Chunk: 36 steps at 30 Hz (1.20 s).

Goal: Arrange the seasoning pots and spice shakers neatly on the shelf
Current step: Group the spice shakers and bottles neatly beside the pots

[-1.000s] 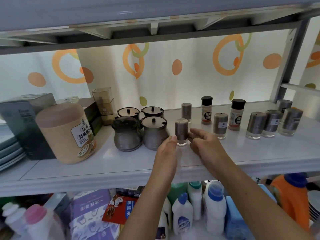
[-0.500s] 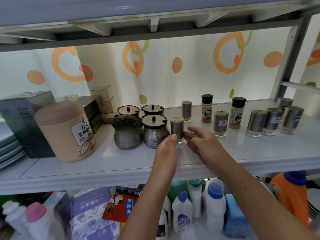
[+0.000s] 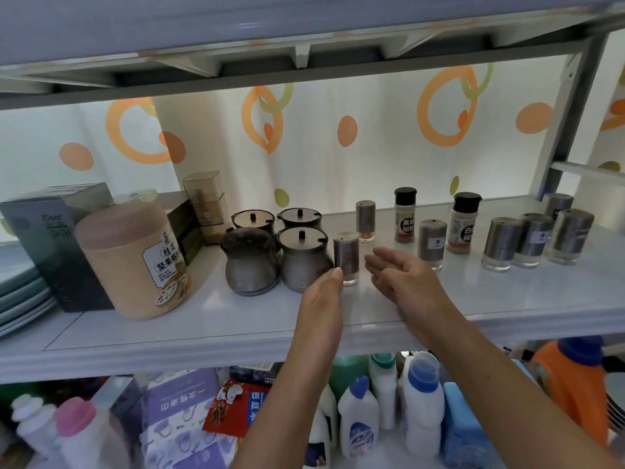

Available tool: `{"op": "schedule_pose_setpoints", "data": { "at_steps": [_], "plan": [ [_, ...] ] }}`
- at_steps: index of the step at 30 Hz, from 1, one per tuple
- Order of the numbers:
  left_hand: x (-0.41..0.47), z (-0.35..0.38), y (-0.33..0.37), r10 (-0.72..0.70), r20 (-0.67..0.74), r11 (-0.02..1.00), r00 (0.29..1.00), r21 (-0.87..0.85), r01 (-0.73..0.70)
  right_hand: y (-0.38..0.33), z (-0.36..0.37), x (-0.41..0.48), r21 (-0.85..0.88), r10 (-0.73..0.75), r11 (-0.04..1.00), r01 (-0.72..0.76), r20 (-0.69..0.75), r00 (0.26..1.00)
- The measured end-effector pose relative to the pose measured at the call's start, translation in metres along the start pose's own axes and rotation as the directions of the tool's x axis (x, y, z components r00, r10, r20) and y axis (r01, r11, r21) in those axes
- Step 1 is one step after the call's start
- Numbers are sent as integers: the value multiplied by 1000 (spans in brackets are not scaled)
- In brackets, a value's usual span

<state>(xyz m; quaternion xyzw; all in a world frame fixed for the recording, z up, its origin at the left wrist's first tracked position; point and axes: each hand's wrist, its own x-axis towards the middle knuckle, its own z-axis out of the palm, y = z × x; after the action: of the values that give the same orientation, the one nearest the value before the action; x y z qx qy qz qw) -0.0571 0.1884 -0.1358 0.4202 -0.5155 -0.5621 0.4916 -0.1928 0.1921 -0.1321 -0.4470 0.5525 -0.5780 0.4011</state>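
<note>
Shaker [image 3: 346,255] slid beside pot [image 3: 302,262]; left hand [image 3: 321,299] flat touching it, right hand [image 3: 406,282] released; shelf [image 3: 169,346] edge near.

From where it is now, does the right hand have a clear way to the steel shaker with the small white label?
Probably yes: the right hand is open and empty, and the labelled shaker stands just behind it, nothing between them.

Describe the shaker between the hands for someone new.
On the white shelf, find the four lidded pots. The steel shaker stands right beside the front-right pot, nearer the front edge than any other shaker, left hand at its base.
</note>
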Motion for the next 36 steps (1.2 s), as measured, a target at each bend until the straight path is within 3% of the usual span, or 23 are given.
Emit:
{"op": "schedule_pose_setpoints", "data": {
  "at_steps": [3, 6, 10, 12, 14, 16, 19, 21, 26, 30, 36],
  "plan": [
    [-14, 0, 14, 142, 7, 990, 990, -10, -141, -23, -11, -18, 45, -103, 994, 103, 2, 995],
    [-3, 8, 58, 231, 129, 972, 964, 8, -234, -63, -19, -7, 9, -165, 986, 165, 65, 984],
    [59, 21, 116, 128, 144, 991, 981, 22, -132, -113, -13, 53, -127, -186, 970, 205, 148, 971],
    [97, 23, 129, 84, 126, 986, 988, 135, -101, -125, -8, 91, -293, -164, 931, 218, 198, 966],
    [126, 23, 133, 13, 127, 954, 992, 297, -50, -132, -4, 125, -537, -169, 802, 261, 215, 962],
    [144, 24, 131, -77, 177, 911, 981, 412, -3, -134, -1, 150, -771, -171, 561, 301, 248, 954],
    [158, 27, 124, -152, 205, 879, 967, 474, 38, -130, 4, 174, -902, -103, 269, 337, 321, 942],
    [163, 30, 121, -158, 203, 883, 966, 468, 46, -124, 7, 186, -921, -57, 202, 332, 328, 943],
    [176, 31, 113, -155, 166, 862, 974, 504, 51, -113, 11, 199, -936, 72, 185, 299, 317, 946],
    [181, 27, 109, -167, 180, 866, 969, 497, 56, -102, 13, 207, -945, 87, 167, 282, 299, 950],
    [177, 21, 108, -206, 191, 870, 960, 485, 90, -102, 17, 203, -918, 141, 274, 286, 333, 932]
  ]
}}
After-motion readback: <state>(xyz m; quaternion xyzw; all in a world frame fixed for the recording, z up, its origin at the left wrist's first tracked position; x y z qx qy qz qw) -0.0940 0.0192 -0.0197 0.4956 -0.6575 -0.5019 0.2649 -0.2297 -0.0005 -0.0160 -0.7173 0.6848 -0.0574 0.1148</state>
